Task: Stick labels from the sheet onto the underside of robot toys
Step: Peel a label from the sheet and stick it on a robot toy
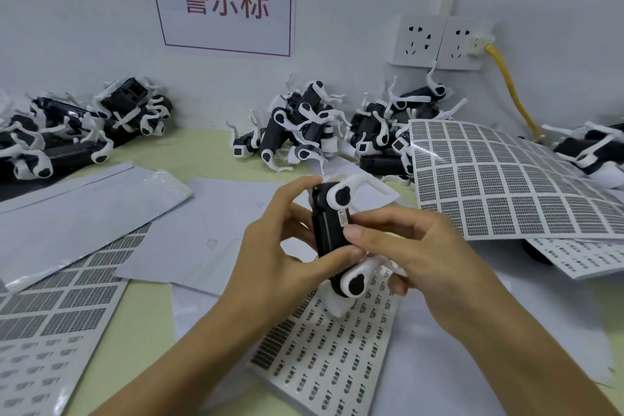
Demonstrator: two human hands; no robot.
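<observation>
Fingertips of the right hand (415, 246) are pressing a small pale label (343, 217) against the black body of the robot toy (326, 230), thumb and forefinger pinching close together over it, most likely so the sticker is bedding down flat on the underside. The left hand (280, 246) is gripping the toy from the other side, forefinger curling over the top end and thumb bracing the lower end, so the body is standing roughly upright and turned with its underside toward the working hand. White legs with black round joints are sticking out at the top and bottom of the toy, clear of the spot being labelled

Directly below the hands, a label sheet (324, 358) with rows of small printed stickers is lying flat on the table (148, 314), near enough for the next label to be picked without a reach. A second sheet (50, 324) is lying to the left, and a large gridded sheet (506, 179) is curling up at the right, resting partly over another printed sheet. Plain backing papers (84, 203) are overlapping between them

Along the wall, 3 heaps of toys are waiting: a left pile (67, 132), a middle pile (297, 128) and a right pile (398, 118), with more toys at the far right edge. Whether any heap is already labelled, I cannot tell. Above them a red-lettered sign (224, 0) is hanging beside wall sockets (435, 40) with a yellow cable (513, 91) plugged in
</observation>
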